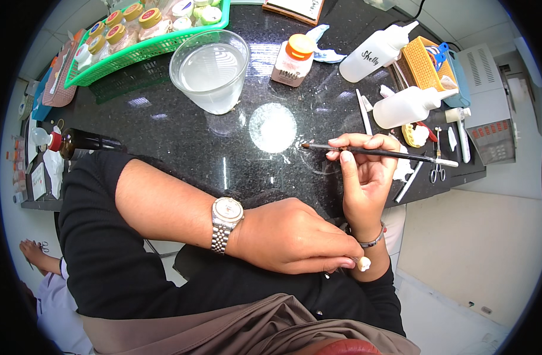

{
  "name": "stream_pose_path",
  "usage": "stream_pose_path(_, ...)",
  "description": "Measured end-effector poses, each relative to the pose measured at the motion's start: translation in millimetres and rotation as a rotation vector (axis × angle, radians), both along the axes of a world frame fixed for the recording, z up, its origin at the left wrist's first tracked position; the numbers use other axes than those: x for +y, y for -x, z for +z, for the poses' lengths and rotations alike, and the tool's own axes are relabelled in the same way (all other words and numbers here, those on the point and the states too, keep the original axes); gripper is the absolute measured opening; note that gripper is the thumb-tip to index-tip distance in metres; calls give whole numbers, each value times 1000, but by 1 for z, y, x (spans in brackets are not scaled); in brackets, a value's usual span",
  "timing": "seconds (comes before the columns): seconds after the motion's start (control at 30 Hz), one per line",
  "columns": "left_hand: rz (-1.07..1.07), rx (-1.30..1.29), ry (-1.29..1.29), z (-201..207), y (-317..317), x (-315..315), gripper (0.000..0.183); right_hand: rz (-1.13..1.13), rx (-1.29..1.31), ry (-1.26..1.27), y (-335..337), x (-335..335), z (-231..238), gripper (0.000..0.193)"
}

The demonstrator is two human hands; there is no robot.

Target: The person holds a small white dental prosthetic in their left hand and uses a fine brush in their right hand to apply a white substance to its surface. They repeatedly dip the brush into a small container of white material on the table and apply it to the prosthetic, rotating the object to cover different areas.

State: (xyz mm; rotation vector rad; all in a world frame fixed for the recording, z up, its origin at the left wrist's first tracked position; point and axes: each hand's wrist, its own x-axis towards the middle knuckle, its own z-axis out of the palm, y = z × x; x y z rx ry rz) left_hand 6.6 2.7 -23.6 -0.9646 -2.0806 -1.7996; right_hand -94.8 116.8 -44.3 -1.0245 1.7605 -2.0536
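My left hand (297,236), with a watch at the wrist, reaches across in front of me. Its fingertips are closed on a small cream tooth-shaped piece (364,264), which pokes out past them close to my right wrist. Between the fingers and thumb of my right hand (368,171) lies a thin dark brush (380,152), almost level. The brush's brown tip points left, just above the dark worktop (188,133), near small white specks. Beyond it stand a plastic cup of cloudy liquid (210,71) and an orange-capped jar of pale pink powder (292,60).
A green basket of jars (149,44) stands far left. Two white squeeze bottles (374,53) are at right, near a yellow basket (428,64), scissors (438,168) and a yellow-and-white dental model (418,135). A brown bottle (90,142) lies by my left elbow. Another person's hand (37,254) shows at lower left.
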Motion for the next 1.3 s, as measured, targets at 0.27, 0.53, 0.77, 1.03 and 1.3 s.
stream_pose_path(0.27,-7,-10,5,1,0,-1,18,-9,22,20,1,1,0,31)
stream_pose_path(0.53,-7,-14,19,1,0,-2,18,-56,47,4,-1,-2,-1,32)
stream_pose_path(0.77,-11,-15,20,-1,0,-1,19,-19,9,-14,0,-1,0,31)
stream_pose_path(1.03,-2,-15,18,0,-1,-1,19,4,-83,-9,0,-2,3,31)
stream_pose_path(1.3,-48,-89,-10,4,1,-3,19,-67,-214,129,-2,14,13,33)
